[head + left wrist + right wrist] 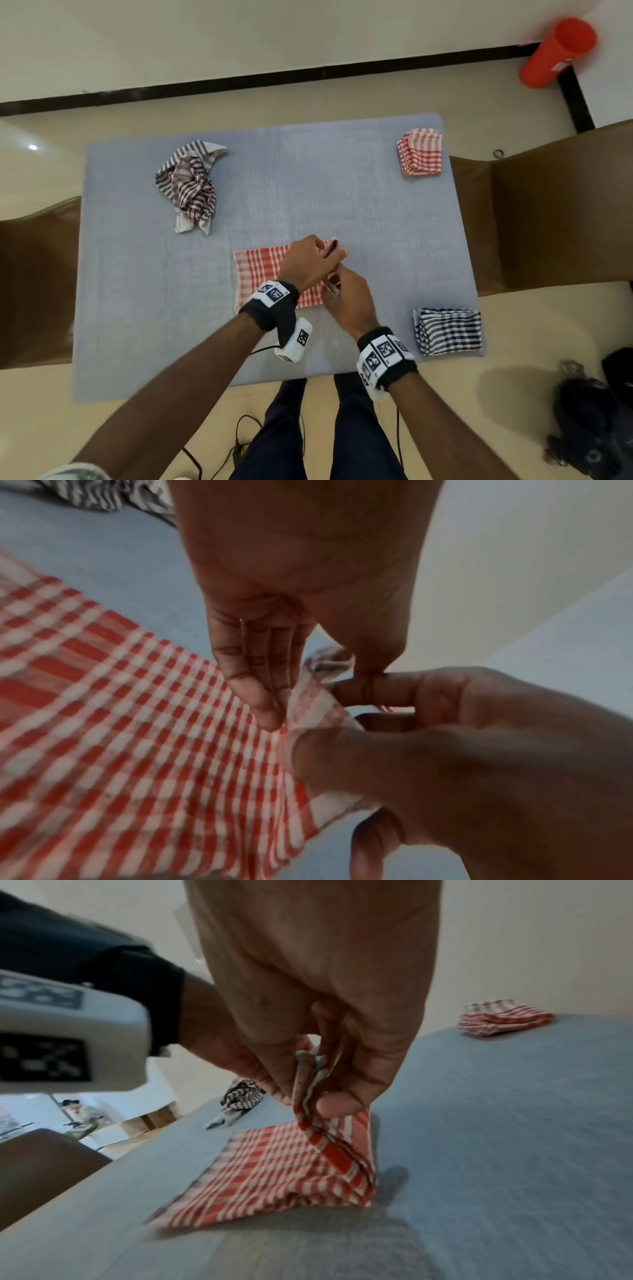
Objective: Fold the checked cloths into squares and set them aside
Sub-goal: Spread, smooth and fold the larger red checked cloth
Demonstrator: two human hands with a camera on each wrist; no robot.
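From the head view, a red checked cloth point(260, 274) lies partly folded near the middle of the grey-blue mat point(137, 308). The left hand point(308, 262) and the right hand point(349, 298) meet at its right edge, both pinching fabric there. A folded red checked square point(420, 152) sits at the mat's far right corner, a folded dark blue checked square point(448, 330) at the near right edge, and a crumpled brown striped cloth point(190, 186) lies toward the far left. An orange cylinder point(556, 51) stands on the floor by the wall, and a dark bag point(592, 418) lies on the floor at the right.

In the left wrist view, blurred, the left hand's fingers point(267, 674) press the cloth's corner against the thumb, while the right hand's thumb point(325, 750) clamps the same edge lower down.

The right wrist view shows the right hand's fingers point(342, 1104) closed on the gathered corner, lifting it off the mat while the rest of the cloth lies flat. The left wrist's band with its marker block point(68, 1031) is just beside it.
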